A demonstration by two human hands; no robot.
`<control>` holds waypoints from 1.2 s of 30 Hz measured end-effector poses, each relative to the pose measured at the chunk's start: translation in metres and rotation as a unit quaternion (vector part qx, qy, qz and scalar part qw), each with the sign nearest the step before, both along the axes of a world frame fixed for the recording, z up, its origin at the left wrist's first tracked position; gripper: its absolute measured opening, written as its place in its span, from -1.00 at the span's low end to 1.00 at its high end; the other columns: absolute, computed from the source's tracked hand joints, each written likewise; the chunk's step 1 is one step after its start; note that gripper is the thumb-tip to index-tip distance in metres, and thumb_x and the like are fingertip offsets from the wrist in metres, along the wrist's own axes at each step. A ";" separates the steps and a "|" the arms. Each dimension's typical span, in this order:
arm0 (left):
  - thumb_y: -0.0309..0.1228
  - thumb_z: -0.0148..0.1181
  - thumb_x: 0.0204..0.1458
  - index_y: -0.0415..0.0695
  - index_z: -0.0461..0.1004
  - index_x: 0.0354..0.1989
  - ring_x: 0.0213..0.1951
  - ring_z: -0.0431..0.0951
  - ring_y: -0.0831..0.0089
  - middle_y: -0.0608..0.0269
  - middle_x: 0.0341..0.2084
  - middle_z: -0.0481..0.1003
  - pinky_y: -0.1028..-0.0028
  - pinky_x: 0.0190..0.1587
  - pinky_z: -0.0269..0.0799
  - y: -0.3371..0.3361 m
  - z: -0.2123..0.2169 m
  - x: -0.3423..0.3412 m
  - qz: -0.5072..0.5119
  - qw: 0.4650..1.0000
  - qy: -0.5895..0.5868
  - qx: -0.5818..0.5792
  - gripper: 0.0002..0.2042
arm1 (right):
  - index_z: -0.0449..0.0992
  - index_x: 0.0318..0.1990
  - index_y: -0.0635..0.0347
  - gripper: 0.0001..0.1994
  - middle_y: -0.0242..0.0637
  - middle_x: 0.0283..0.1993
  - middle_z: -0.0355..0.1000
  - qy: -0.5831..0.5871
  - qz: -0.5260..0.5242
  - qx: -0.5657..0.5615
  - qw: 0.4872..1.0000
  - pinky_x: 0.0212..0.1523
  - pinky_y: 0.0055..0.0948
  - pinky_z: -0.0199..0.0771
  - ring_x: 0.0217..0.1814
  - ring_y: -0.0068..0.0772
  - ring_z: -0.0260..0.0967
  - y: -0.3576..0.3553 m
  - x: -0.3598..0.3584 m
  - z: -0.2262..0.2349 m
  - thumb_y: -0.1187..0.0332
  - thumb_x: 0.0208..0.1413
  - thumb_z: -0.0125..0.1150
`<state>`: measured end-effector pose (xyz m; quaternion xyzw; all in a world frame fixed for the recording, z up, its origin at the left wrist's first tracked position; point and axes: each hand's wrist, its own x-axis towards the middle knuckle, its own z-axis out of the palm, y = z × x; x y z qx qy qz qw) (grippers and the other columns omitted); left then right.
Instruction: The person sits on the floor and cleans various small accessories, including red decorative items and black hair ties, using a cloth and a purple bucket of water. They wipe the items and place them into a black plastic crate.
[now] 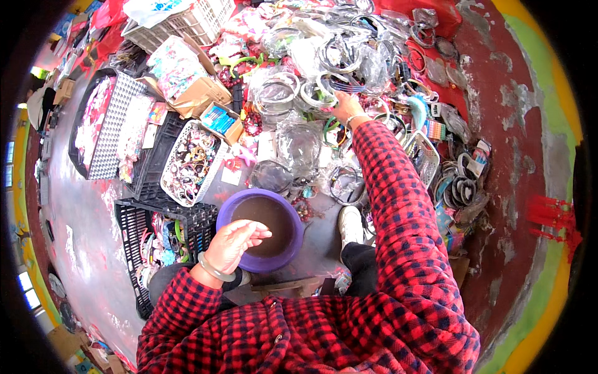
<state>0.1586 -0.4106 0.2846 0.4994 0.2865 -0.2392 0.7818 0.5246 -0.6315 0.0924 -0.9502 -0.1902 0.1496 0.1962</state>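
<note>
My left hand (235, 245) hovers over the near left part of a round purple basin (294, 244) of murky brown water (265, 218). Its fingers are stretched out, and nothing shows in them. Far forward, my right hand (350, 109) reaches into a heap of headbands, many in clear plastic bags. Its fingers look drawn together beside a bunch of dark, thin headbands (342, 83); what they hold, if anything, I cannot make out. White hoop-shaped headbands (278, 88) lie left of this hand.
Left of the basin stand a black crate (132, 240) of accessories and a white basket (212, 171) of small hair ties. Behind them are a cardboard box (205, 93) and a pale crate (196, 26). Another white basket (430, 163) sits right of my forearm, near bundled headbands (462, 190).
</note>
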 end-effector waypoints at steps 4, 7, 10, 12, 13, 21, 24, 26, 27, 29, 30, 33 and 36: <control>-0.34 -0.13 0.15 -0.26 0.42 -0.24 -0.22 0.46 0.49 0.17 -0.29 0.48 0.57 -0.18 0.31 0.004 -0.004 0.007 -0.011 1.000 0.008 -0.009 -0.75 | 0.23 0.08 0.15 -0.38 0.00 -0.01 0.32 0.027 -0.025 -0.031 0.999 0.01 -0.26 0.31 0.02 -0.06 0.30 0.028 0.007 -0.011 0.13 -0.18 0.22; -0.33 -0.14 0.15 -0.26 0.43 -0.25 -0.23 0.45 0.50 0.17 -0.29 0.48 0.57 -0.18 0.30 0.005 -0.004 0.009 -0.012 1.000 0.011 -0.010 -0.74 | 0.28 0.02 0.14 -0.42 0.00 -0.04 0.34 0.087 0.036 -0.150 0.984 0.00 -0.25 0.32 0.01 -0.06 0.31 0.044 0.014 -0.031 0.14 -0.21 0.24; -0.32 -0.11 0.13 -0.28 0.42 -0.25 -0.24 0.46 0.47 0.11 -0.29 0.48 0.53 -0.16 0.32 0.008 -0.004 0.010 -0.004 1.000 0.012 -0.006 -0.73 | 0.32 0.01 0.08 -0.51 -0.01 -0.05 0.34 0.043 0.040 -0.153 0.986 0.01 -0.27 0.31 0.00 -0.06 0.32 0.039 -0.001 -0.043 0.24 -0.17 0.16; -0.31 -0.09 0.12 -0.29 0.41 -0.25 -0.24 0.47 0.45 0.09 -0.30 0.48 0.52 -0.15 0.33 0.008 -0.005 0.009 0.001 1.000 0.011 -0.006 -0.73 | 0.25 0.08 0.04 -0.48 0.00 0.01 0.30 0.070 0.031 -0.124 0.989 0.02 -0.28 0.30 0.04 -0.09 0.31 0.034 -0.003 -0.050 0.27 -0.13 0.10; -0.31 -0.09 0.12 -0.29 0.41 -0.24 -0.24 0.46 0.45 0.09 -0.30 0.48 0.51 -0.15 0.33 0.007 -0.004 0.009 0.003 1.000 0.009 -0.007 -0.73 | 0.22 0.10 0.06 -0.46 -0.01 0.00 0.32 0.109 0.025 -0.129 0.985 0.01 -0.27 0.31 0.03 -0.09 0.31 0.033 -0.003 -0.054 0.27 -0.13 0.10; -0.31 -0.08 0.11 -0.29 0.41 -0.24 -0.26 0.46 0.47 0.09 -0.29 0.48 0.52 -0.16 0.32 0.007 0.004 0.001 0.003 1.000 -0.005 -0.013 -0.73 | 0.29 0.01 0.32 -0.41 0.05 -0.15 0.39 0.166 0.256 -0.241 0.921 -0.07 -0.26 0.34 -0.10 -0.03 0.37 0.011 -0.043 -0.081 0.17 -0.22 0.13; -0.31 -0.09 0.12 -0.29 0.41 -0.25 -0.27 0.46 0.48 0.10 -0.30 0.48 0.53 -0.17 0.32 0.004 0.007 -0.008 0.005 1.000 -0.014 -0.017 -0.73 | 0.43 -0.18 0.29 -0.53 0.02 -0.17 0.41 0.191 0.253 -0.211 0.924 -0.05 -0.28 0.33 -0.07 -0.06 0.35 -0.019 -0.078 -0.078 0.13 -0.23 0.12; -0.31 -0.10 0.12 -0.29 0.41 -0.25 -0.28 0.45 0.49 0.11 -0.30 0.48 0.53 -0.17 0.32 0.002 0.011 -0.015 0.010 0.999 -0.022 -0.021 -0.73 | 0.40 -0.15 0.27 -0.53 0.03 -0.17 0.40 0.205 0.272 -0.192 0.920 -0.06 -0.24 0.32 -0.09 -0.04 0.35 -0.036 -0.102 -0.062 0.15 -0.23 0.10; -0.32 -0.10 0.12 -0.29 0.41 -0.25 -0.28 0.45 0.49 0.12 -0.30 0.48 0.54 -0.17 0.32 0.001 0.012 -0.018 0.009 0.999 -0.025 -0.020 -0.73 | 0.39 -0.15 0.27 -0.53 0.04 -0.18 0.40 0.214 0.279 -0.179 0.919 -0.07 -0.22 0.31 -0.10 -0.03 0.35 -0.044 -0.115 -0.057 0.15 -0.23 0.10; -0.32 -0.11 0.13 -0.29 0.41 -0.25 -0.28 0.45 0.50 0.12 -0.30 0.48 0.54 -0.17 0.32 -0.002 0.015 -0.023 0.002 0.999 -0.032 -0.017 -0.73 | 0.40 -0.18 0.28 -0.55 0.02 -0.20 0.41 0.227 0.291 -0.182 0.911 -0.10 -0.21 0.32 -0.11 -0.01 0.35 -0.058 -0.140 -0.047 0.16 -0.22 0.09; -0.32 -0.10 0.13 -0.29 0.41 -0.24 -0.28 0.45 0.50 0.12 -0.30 0.48 0.55 -0.17 0.31 -0.004 0.018 -0.025 0.000 0.999 -0.035 -0.016 -0.73 | 0.39 -0.17 0.27 -0.56 0.02 -0.20 0.41 0.240 0.291 -0.194 0.906 -0.12 -0.20 0.32 -0.11 0.00 0.35 -0.063 -0.152 -0.040 0.16 -0.21 0.08; -0.32 -0.10 0.13 -0.29 0.41 -0.24 -0.27 0.45 0.50 0.12 -0.30 0.48 0.55 -0.17 0.31 -0.007 0.019 -0.031 -0.018 0.999 -0.051 0.002 -0.74 | 0.35 -0.11 0.25 -0.53 0.04 -0.19 0.40 0.242 0.283 -0.203 0.905 -0.10 -0.20 0.31 -0.11 0.02 0.35 -0.080 -0.179 -0.041 0.16 -0.20 0.09; -0.32 -0.10 0.13 -0.27 0.40 -0.22 -0.25 0.45 0.49 0.11 -0.29 0.48 0.55 -0.17 0.31 -0.007 0.017 -0.035 -0.015 0.999 -0.051 0.003 -0.74 | 0.31 -0.05 0.24 -0.48 0.05 -0.18 0.40 0.228 0.216 -0.220 0.923 -0.06 -0.22 0.31 -0.08 0.01 0.34 -0.080 -0.196 -0.018 0.15 -0.19 0.10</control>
